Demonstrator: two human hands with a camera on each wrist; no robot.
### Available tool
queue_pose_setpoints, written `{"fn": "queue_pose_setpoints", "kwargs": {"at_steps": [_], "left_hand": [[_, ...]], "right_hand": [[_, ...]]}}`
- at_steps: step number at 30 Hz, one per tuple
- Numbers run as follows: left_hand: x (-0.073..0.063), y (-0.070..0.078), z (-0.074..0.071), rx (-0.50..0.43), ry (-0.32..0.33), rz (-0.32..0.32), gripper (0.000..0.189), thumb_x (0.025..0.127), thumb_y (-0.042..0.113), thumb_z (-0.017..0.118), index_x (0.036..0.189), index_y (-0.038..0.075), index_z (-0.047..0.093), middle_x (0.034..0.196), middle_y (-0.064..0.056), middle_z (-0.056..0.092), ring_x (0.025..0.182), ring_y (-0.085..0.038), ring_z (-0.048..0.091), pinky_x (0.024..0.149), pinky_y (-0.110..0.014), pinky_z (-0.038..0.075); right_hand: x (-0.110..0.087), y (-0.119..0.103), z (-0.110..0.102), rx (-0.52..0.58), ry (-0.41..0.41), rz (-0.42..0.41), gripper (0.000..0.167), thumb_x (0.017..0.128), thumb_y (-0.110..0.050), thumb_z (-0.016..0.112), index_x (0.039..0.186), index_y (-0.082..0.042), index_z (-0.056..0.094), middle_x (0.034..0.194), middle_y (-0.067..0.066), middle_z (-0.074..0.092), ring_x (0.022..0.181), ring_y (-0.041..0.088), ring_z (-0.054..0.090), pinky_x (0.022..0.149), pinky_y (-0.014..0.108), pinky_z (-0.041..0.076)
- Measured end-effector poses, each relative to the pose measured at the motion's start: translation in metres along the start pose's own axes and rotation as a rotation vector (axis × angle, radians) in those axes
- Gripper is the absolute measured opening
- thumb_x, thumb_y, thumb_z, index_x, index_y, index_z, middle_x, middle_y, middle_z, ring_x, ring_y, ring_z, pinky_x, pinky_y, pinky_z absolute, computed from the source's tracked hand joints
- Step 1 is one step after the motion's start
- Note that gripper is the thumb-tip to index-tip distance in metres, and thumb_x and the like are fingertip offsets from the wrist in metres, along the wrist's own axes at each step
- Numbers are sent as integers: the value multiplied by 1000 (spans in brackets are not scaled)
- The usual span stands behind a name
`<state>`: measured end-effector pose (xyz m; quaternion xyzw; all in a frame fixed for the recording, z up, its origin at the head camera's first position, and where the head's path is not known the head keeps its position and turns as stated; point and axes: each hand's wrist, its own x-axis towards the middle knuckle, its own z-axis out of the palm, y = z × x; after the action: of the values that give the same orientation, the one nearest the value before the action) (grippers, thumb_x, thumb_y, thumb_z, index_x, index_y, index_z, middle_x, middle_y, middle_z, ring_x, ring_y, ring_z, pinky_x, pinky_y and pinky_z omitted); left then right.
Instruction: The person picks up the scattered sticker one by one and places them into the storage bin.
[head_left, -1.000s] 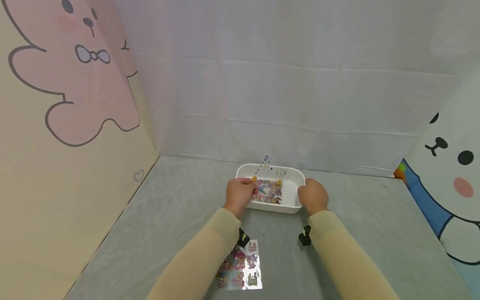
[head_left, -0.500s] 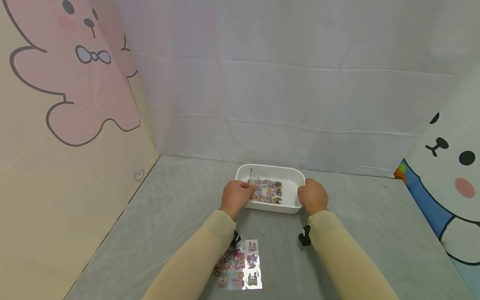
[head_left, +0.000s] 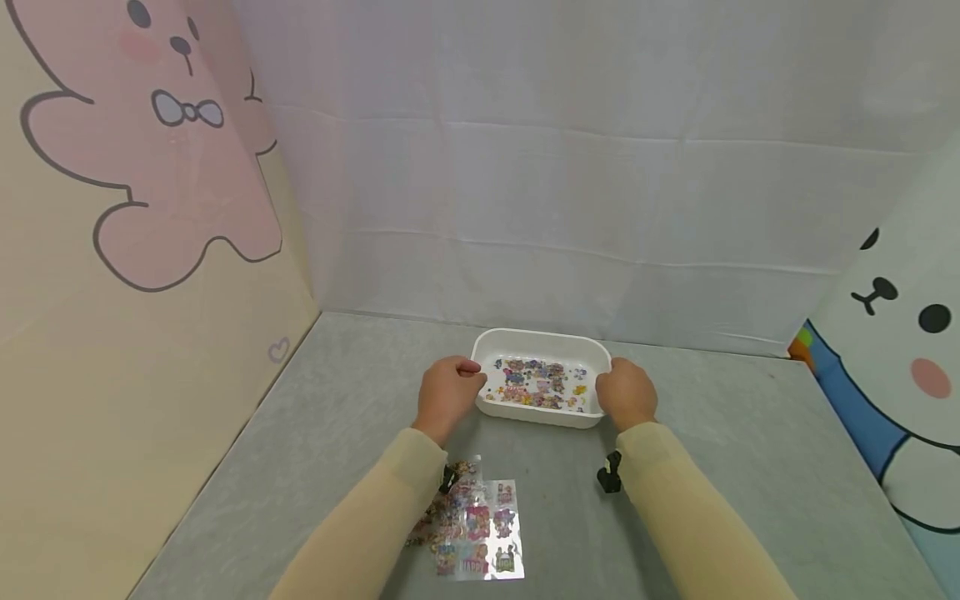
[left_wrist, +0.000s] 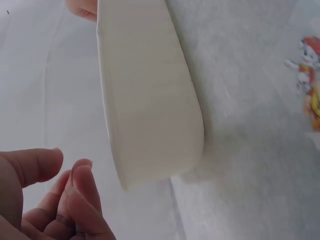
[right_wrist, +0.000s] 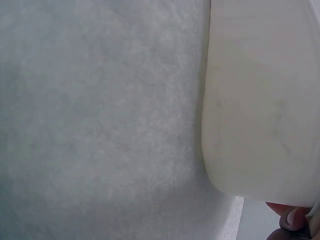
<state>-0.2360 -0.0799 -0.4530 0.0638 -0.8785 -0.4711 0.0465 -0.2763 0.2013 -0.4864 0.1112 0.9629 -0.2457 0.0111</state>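
A white rectangular tray point(head_left: 540, 336) stands on the grey table against the back wall. Inside it lie colourful cartoon stickers point(head_left: 534, 385), apparently on clear sheets. My right hand point(head_left: 627, 394) grips the tray's right end; in the right wrist view a bit of its fingers point(right_wrist: 295, 218) shows at the rim of the tray point(right_wrist: 260, 105). Just off the tray's left end is my left hand point(head_left: 447, 395). The left wrist view shows that hand point(left_wrist: 60, 197) with thumb and fingertips apart, nothing between them, beside the tray wall point(left_wrist: 150, 100).
Shiny sticker sheets point(head_left: 504, 533) lie on the table nearer me, partly under my left forearm. A corner of one sheet point(left_wrist: 306, 70) appears in the left wrist view. A white cloth wall point(head_left: 562, 200) rises behind the tray, with printed cartoon walls left and right.
My left hand has let go of a clear sticker sheet, which now lies flat in the tray, and has drawn back to the left. The right hand stays on the tray.
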Motion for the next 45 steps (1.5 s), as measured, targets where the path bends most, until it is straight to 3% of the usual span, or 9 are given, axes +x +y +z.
{"fn": "queue_pose_setpoints", "kwargs": {"at_steps": [11, 18, 23, 30, 33, 39, 45], "left_hand": [[-20, -25, -30, 56, 18, 14, 19, 91, 21, 76, 107, 11, 76, 92, -1, 70, 82, -19, 65, 74, -40, 54], [-39, -40, -52, 106, 26, 81, 28, 92, 24, 78, 117, 12, 74, 101, -1, 72, 91, -20, 66, 82, -44, 54], [-56, -50, -67, 236, -1, 130, 46, 92, 26, 79, 132, 7, 67, 120, -11, 70, 106, -28, 65, 87, -50, 52], [-74, -69, -79, 411, -76, 147, 74, 91, 35, 81, 152, 5, 50, 142, -20, 58, 129, -41, 56, 101, -58, 46], [-80, -77, -83, 480, -65, 197, 81, 89, 38, 82, 154, 5, 47, 141, -20, 60, 126, -42, 57, 99, -58, 47], [-87, -91, -88, 602, -29, 316, 77, 85, 41, 85, 148, 7, 56, 139, -15, 63, 122, -40, 60, 98, -56, 48], [-93, -98, -84, 705, -76, 362, 72, 85, 46, 83, 143, 9, 62, 133, -13, 66, 115, -39, 63, 93, -56, 51]], "right_hand": [[1, -1, 1, 5, -12, 13, 49, 102, -16, 44, 143, 10, 52, 136, 30, 59, 122, 45, 58, 100, 59, 46], [0, -1, 0, 8, -11, 14, 49, 101, -15, 44, 142, 11, 52, 136, 31, 58, 122, 46, 58, 100, 59, 46], [0, 0, 2, 12, -8, 17, 48, 101, -15, 45, 141, 11, 53, 134, 30, 60, 118, 44, 60, 99, 59, 47], [0, -1, 1, 3, -14, 26, 48, 102, -16, 45, 141, 11, 53, 135, 30, 59, 119, 44, 60, 100, 58, 46], [0, -2, 1, 2, -16, 36, 48, 102, -16, 45, 141, 10, 53, 135, 30, 60, 118, 43, 60, 100, 58, 47], [1, -3, 0, -1, -20, 39, 48, 102, -16, 45, 141, 10, 53, 135, 30, 60, 119, 43, 60, 100, 58, 47], [0, -2, 0, 10, -36, 42, 47, 102, -16, 45, 141, 10, 54, 132, 29, 61, 113, 41, 62, 96, 58, 48]]}}
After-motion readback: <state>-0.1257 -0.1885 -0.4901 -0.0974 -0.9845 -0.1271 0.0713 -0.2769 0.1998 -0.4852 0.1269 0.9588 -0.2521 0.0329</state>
